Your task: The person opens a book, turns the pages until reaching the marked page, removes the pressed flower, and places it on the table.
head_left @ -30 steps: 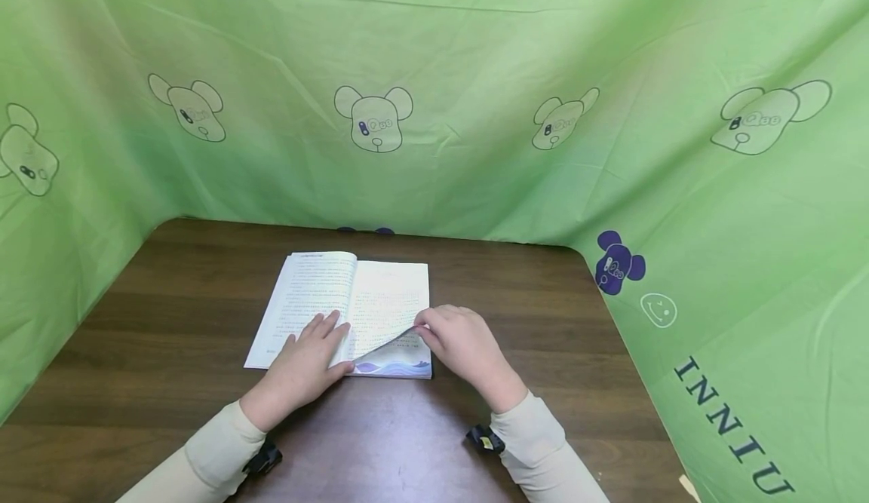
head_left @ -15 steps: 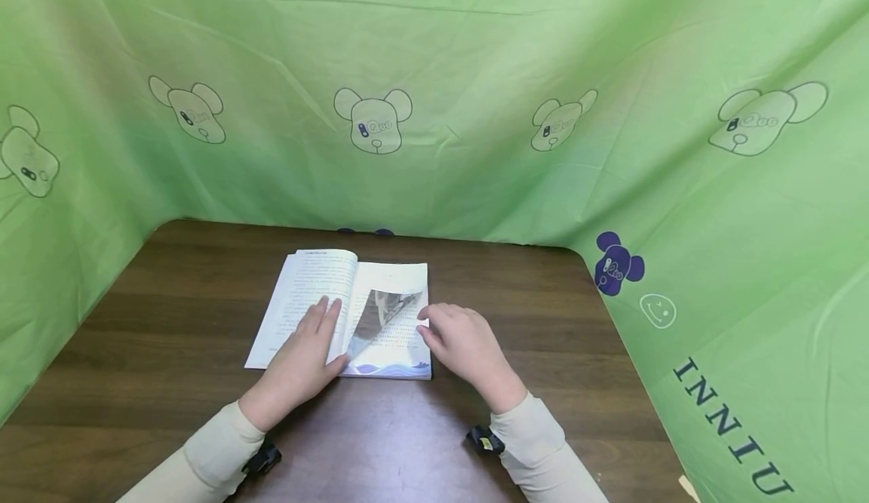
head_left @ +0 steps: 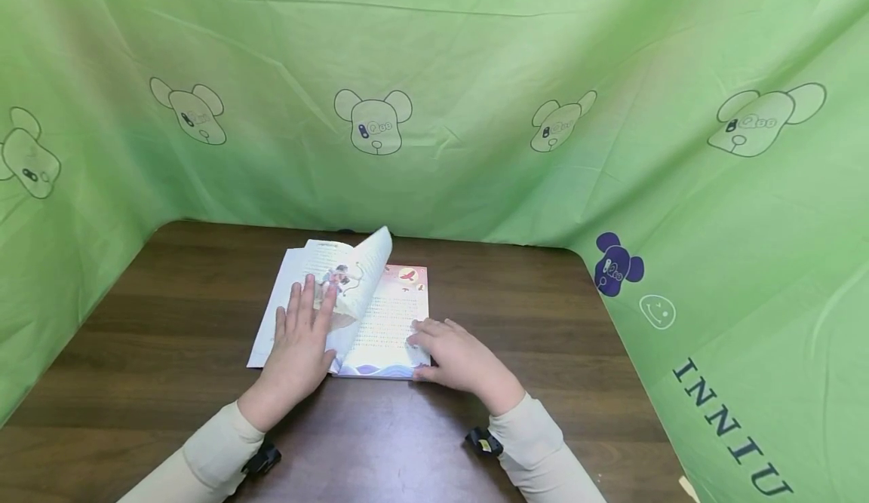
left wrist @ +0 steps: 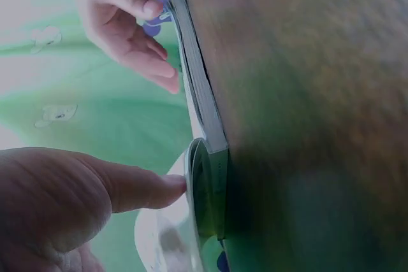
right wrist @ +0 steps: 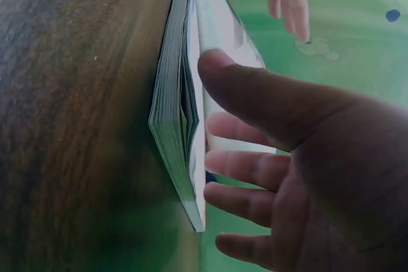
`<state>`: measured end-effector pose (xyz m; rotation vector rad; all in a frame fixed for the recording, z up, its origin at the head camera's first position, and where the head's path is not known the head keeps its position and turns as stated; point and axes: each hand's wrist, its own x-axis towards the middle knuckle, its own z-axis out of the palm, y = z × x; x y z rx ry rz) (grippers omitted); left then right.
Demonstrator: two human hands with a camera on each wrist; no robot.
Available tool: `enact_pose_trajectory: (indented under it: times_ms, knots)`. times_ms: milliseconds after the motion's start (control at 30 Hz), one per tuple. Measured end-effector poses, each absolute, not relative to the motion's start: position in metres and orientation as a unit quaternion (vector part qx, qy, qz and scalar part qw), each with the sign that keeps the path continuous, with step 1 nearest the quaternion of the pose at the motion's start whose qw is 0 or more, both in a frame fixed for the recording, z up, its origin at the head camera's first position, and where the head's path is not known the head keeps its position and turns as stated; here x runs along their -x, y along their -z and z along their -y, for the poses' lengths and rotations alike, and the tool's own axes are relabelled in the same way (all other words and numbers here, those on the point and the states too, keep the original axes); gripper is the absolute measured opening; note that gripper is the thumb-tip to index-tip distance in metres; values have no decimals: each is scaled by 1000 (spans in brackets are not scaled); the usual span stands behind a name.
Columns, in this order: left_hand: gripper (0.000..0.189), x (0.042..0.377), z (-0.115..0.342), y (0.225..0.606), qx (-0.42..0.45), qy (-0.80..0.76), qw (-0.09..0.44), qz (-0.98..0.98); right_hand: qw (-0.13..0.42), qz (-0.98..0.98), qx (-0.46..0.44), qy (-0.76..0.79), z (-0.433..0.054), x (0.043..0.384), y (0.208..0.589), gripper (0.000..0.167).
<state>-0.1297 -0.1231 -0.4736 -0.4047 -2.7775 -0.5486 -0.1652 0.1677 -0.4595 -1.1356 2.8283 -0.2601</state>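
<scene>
A thick paperback book (head_left: 387, 322) lies spread on the table, its right page printed with text, a red-and-pink top and a blue wave border along the bottom. One page (head_left: 373, 262) stands partly raised near the spine, its upper corner curling up. Over the left pages, which carry a small drawing, my left hand (head_left: 299, 345) rests with fingers straight, its thumb close to the spine. My right hand (head_left: 458, 356) is at the book's lower right, fingers spread and loosely bent at the page edge. In the right wrist view nothing is between the thumb and fingers (right wrist: 242, 167).
The brown wooden table (head_left: 543, 322) extends around the book. Green cloth (head_left: 475, 186) with cartoon bear heads hangs behind the table and at both sides. Each wrist wears a small black camera (head_left: 485, 441).
The page pinched by my right hand was released and swept over to the left, exposing a red-topped page. My left hand slid left and flattened; my right moved slightly down.
</scene>
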Motion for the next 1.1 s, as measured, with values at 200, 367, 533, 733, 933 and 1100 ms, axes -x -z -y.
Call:
enact_pose_trajectory:
  times_ms: [200,367,533,733,933,1100]
  knots:
    - [88,129,124,473,171,159,133,963,79,-919,374,98,-169,162,460,59]
    - [73,129,124,472,205,143,101,963,77,-920,374,87,-169,162,460,56]
    - [69,127,124,470,222,141,25,964,79,-918,377,94,-170,163,458,51]
    - [60,125,125,470,207,128,-17,970,70,-916,383,93,-172,162,456,37]
    - [52,125,125,468,190,128,-22,973,38,-911,406,69,-173,165,459,13]
    - [49,129,127,468,181,136,-23,974,-3,-905,421,59,-171,170,461,9]
